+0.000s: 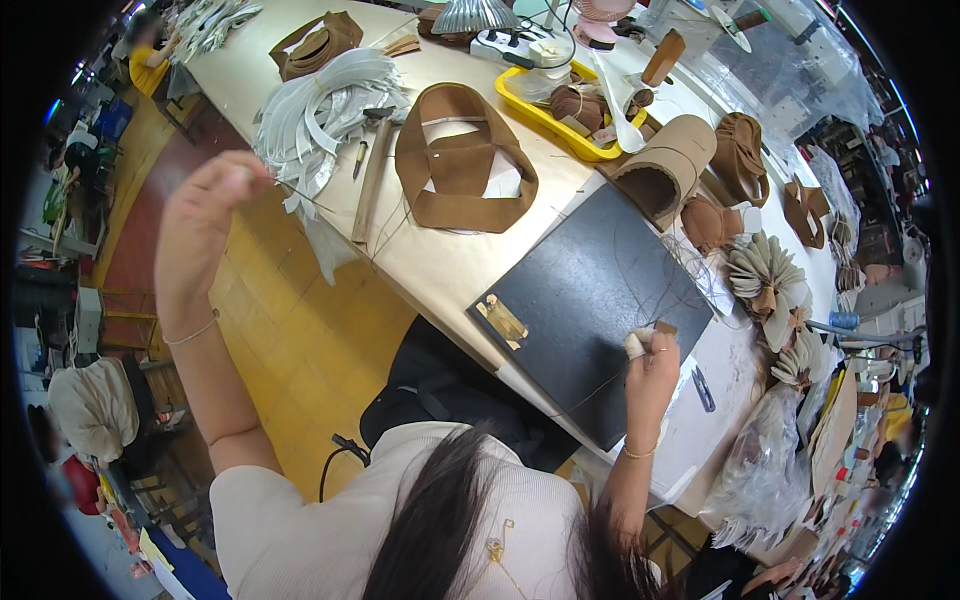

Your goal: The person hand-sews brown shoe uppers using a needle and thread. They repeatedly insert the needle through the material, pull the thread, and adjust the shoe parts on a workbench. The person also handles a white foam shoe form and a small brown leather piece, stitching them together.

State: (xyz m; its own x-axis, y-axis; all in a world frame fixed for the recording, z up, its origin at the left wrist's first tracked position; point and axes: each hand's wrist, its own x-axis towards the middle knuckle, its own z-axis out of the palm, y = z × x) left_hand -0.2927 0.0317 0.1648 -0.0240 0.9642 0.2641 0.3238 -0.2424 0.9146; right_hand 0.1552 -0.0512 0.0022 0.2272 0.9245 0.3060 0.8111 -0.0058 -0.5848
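Note:
My left hand (225, 185) is raised out to the left, beyond the table edge, with its fingers closed in a pinch. A thin dark line, which looks like thread (310, 200), runs from its fingertips toward the table; whether a needle is there is too small to tell. Low over the black board (590, 290) on the right, my right hand (653, 375) grips a small brown piece (665, 327) that looks like fabric or leather. White wrapping covers one or more of its fingertips. Loose dark threads trail across the board.
Brown fabric bands (465, 215), a hammer (375, 150) and a bundle of white strips (320, 105) lie left of the board. Behind it stands a yellow tray (585, 150) with brown pieces. At right are a curved brown roll (670, 165), a pen (703, 390) and a plastic bag (760, 470).

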